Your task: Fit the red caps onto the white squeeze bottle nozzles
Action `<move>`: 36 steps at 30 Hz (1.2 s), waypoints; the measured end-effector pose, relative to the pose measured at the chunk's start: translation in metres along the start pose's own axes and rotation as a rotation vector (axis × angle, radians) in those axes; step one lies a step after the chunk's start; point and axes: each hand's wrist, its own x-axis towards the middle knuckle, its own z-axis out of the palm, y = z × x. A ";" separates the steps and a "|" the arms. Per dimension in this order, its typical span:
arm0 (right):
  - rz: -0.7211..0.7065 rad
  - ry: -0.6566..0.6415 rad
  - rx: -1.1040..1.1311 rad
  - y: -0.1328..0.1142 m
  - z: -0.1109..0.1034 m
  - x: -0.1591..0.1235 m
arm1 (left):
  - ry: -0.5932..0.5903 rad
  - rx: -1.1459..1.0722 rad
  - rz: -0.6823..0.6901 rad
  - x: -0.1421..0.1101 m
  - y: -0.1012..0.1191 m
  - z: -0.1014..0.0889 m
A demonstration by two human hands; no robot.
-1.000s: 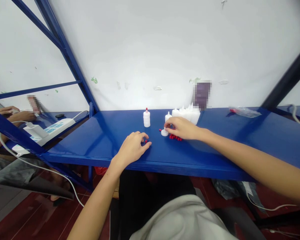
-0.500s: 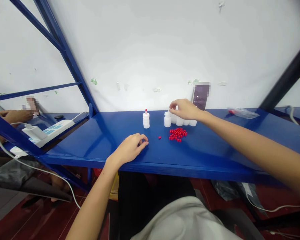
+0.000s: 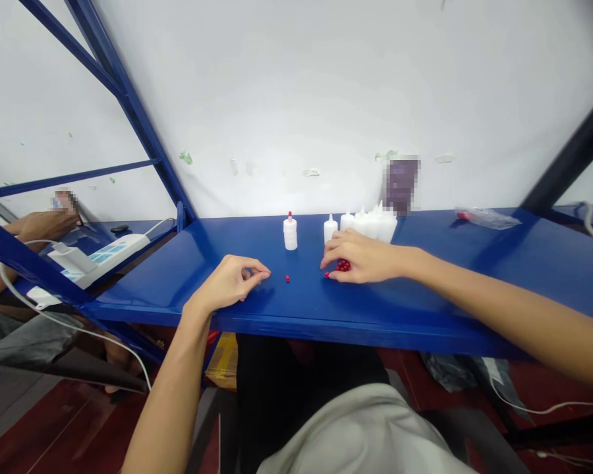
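My left hand [image 3: 230, 282] hovers over the front left of the blue table, thumb and index fingertips together, with nothing visible between them. A small red cap [image 3: 287, 279] lies just right of those fingertips. My right hand [image 3: 360, 257] reaches over a pile of red caps [image 3: 344, 265] and hides most of it. Its fingers are curved and apart; a single red cap [image 3: 327, 274] is at the thumb tip, and whether they touch is unclear. Behind stand several white squeeze bottles with pointed tips [image 3: 370, 222]. Left of them, a white bottle with a red-capped tip [image 3: 290, 234] stands upright.
A dark phone-like object [image 3: 400, 187], partly pixelated, leans on the wall. A clear plastic bag [image 3: 491, 219] lies at the back right. Past the blue frame on the left are a power strip [image 3: 113, 250] and another person's hand [image 3: 44, 226].
My right hand has come down from the white bottles to the red caps. My left hand has shifted left and its fingertips have closed together. The loose red cap now lies farther left.
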 end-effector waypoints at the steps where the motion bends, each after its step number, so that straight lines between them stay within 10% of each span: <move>1: -0.005 -0.023 0.012 0.000 0.001 0.000 | 0.077 0.009 0.054 0.001 0.000 0.003; 5: -0.012 -0.065 0.049 0.002 0.006 0.002 | 0.288 0.048 0.210 0.006 0.004 0.016; 17: 0.007 -0.060 0.125 0.003 0.008 -0.003 | 0.017 0.287 0.135 0.017 0.005 0.029; 26: 0.219 0.403 0.205 0.027 -0.003 -0.008 | -0.151 0.018 0.162 0.074 0.031 0.054; 36: 0.312 0.198 0.187 0.025 -0.012 -0.053 | -0.168 -0.080 0.175 0.113 0.047 0.085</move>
